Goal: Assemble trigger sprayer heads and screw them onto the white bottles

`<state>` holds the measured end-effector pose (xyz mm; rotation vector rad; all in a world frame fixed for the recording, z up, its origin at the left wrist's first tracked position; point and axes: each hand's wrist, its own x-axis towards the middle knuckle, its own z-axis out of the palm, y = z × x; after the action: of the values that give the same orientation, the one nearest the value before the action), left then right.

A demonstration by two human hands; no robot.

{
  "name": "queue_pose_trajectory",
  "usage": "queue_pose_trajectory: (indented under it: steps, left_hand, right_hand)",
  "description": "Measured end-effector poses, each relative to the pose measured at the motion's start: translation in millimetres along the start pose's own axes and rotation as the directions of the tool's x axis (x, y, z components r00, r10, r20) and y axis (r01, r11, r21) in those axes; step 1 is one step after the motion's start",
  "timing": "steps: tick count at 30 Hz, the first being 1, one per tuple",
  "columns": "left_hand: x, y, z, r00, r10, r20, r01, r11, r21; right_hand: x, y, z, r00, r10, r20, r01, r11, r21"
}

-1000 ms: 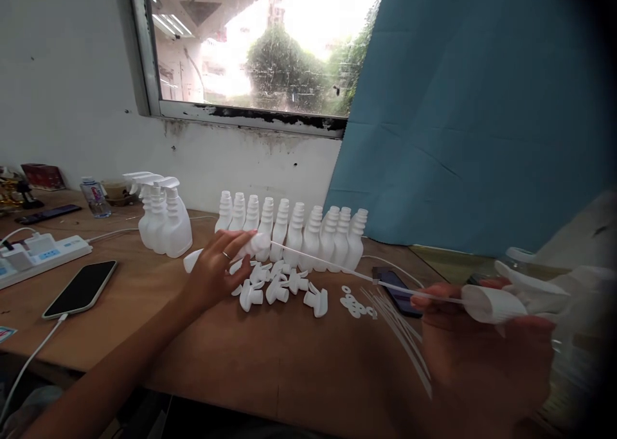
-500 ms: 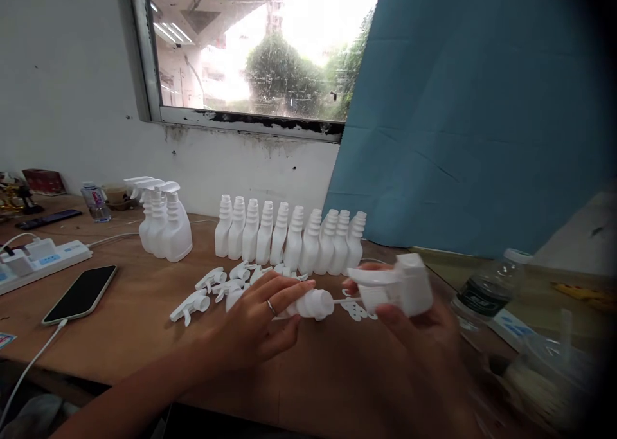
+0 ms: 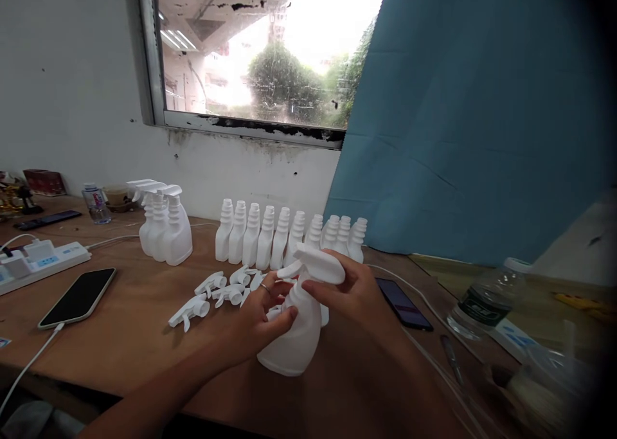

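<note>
A white plastic spray bottle (image 3: 292, 336) stands on the wooden table (image 3: 125, 336) in front of me. My left hand (image 3: 260, 320) is closed around its neck and upper body. My right hand (image 3: 354, 291) grips the white trigger spray head (image 3: 319, 263) sitting on top of the bottle. Behind it stands a row of several open white bottles (image 3: 284, 236). Loose trigger heads (image 3: 212, 291) lie on the table to the left of my hands.
Three capped spray bottles (image 3: 161, 223) stand at the back left. A black phone (image 3: 77, 297) on a cable and a power strip (image 3: 41, 259) lie at the left. Another dark phone (image 3: 402, 304) and a clear water bottle (image 3: 484, 301) lie at the right, below a blue curtain (image 3: 472, 117).
My left hand pulled a bottle from the row toward me; my right hand brought the trigger head in from the right, and it now sits on top of the upright bottle.
</note>
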<state>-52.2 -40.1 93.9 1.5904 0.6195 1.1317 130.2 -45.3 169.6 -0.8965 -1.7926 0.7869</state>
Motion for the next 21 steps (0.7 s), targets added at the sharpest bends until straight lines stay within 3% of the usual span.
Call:
queue_pose_trajectory:
  steps: [3, 6, 10, 14, 18, 21]
  left_hand:
    - [3.0, 3.0, -2.1, 0.998, -0.009, 0.062, 0.015, 0.996, -0.093]
    - [3.5, -0.7, -4.3, 0.997, -0.037, 0.074, 0.048, 0.987, -0.153]
    - [4.3, -2.9, -10.2, 0.995, 0.066, -0.071, -0.067, 0.998, -0.018]
    - [10.2, 20.7, -10.5, 0.949, 0.267, -0.168, -0.258, 0.963, 0.078]
    - [18.1, 44.6, 3.8, 0.951, 0.262, -0.161, -0.267, 0.964, -0.009]
    - [21.3, 44.5, 13.7, 0.958, 0.198, -0.209, -0.218, 0.973, -0.078]
  right_hand:
    - [7.5, -3.1, 3.6, 0.998, 0.025, 0.054, -0.023, 0.999, -0.046]
    - [11.8, 2.7, 6.9, 0.995, 0.079, 0.060, -0.083, 0.995, 0.054]
    - [7.6, 18.6, 15.9, 0.994, 0.105, 0.041, -0.112, 0.952, 0.285]
    - [-0.2, 32.9, 33.3, 0.987, 0.147, -0.057, -0.106, 0.887, 0.450]
    - [-3.5, 42.0, 48.0, 0.985, 0.154, -0.075, -0.091, 0.841, 0.534]
    - [-5.6, 45.7, 50.0, 0.993, 0.113, -0.037, -0.072, 0.819, 0.569]
